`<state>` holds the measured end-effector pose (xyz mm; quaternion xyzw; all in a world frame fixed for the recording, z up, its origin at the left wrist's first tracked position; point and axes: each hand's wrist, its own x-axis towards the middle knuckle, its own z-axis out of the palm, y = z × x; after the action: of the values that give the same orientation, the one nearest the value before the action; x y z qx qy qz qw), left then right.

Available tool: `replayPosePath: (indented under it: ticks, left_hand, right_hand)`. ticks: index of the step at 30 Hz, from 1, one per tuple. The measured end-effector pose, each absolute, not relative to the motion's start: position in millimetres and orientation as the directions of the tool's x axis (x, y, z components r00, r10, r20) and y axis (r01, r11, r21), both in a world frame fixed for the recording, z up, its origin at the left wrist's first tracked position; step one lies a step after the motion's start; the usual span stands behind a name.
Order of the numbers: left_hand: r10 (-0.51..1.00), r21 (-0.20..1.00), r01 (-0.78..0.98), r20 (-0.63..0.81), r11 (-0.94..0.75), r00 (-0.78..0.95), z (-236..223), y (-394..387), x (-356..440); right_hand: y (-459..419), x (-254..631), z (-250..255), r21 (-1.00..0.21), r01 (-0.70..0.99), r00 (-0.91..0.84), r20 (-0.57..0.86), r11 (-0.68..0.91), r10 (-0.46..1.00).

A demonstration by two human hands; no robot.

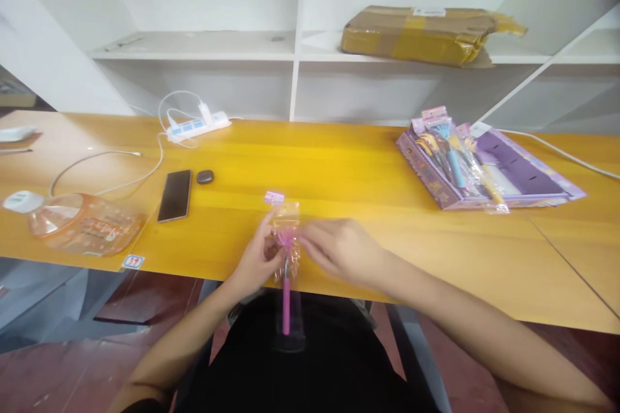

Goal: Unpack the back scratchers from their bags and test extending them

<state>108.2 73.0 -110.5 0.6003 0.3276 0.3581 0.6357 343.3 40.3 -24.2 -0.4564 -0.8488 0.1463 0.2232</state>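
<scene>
A back scratcher (pixel 286 306) with a pink handle, a metal rod and a pink head sits inside a clear plastic bag (pixel 290 210). It points toward my body, its handle end past the table's front edge. My left hand (pixel 259 255) is closed around the bag at the head end, thumb pressed near the rod. On the other side, my right hand (pixel 336 246) has its fingers pinched together at the bag's right edge. Blur hides what those fingertips hold. A small pink-and-white card (pixel 274 197) is just beyond the bag's top.
A purple display box (pixel 533 197) with several bagged back scratchers (pixel 455 164) stands at right. On the left are a phone (pixel 175 195), a dark oval object (pixel 205 177), a power strip (pixel 198 127) and an orange-tinted bottle (pixel 87 226). A taped carton (pixel 416 35) lies on the shelf.
</scene>
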Motion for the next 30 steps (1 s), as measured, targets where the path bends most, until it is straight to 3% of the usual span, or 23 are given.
replayPosePath:
  ticks: [2,4,8,15,23,30]
  left_hand:
    - [0.868,0.997,-0.069,0.020,0.017,0.496,-112.8,72.6,106.4]
    - [0.876,0.997,-0.069,-0.004,0.042,0.483,-113.4,73.5,105.0]
    - [0.855,0.994,-0.045,-0.065,0.102,0.515,-111.8,75.6,103.0]
    - [0.866,0.998,-0.037,-0.021,0.045,0.499,-119.2,75.1,102.4]
    - [0.896,0.984,-0.169,0.030,0.051,0.443,-122.6,73.8,106.5]
    - [0.872,0.995,-0.104,0.041,0.011,0.487,-116.4,71.7,105.7]
  right_hand:
    - [81.4,335.7,-27.7,-0.342,0.872,-0.330,0.119,0.350,0.937]
    - [116.1,324.8,-37.8,-0.298,0.920,-0.245,0.067,0.253,0.967]
    - [154.2,306.8,-65.8,-0.335,0.905,-0.268,0.030,0.262,0.963]
    - [166.6,326.0,-96.2,-0.471,0.847,-0.258,0.038,0.245,0.965]
    - [162.8,354.6,-96.2,-0.541,0.788,-0.242,0.168,0.295,0.956]
    - [179.4,342.8,-111.9,-0.606,0.772,-0.188,0.069,0.191,0.980]
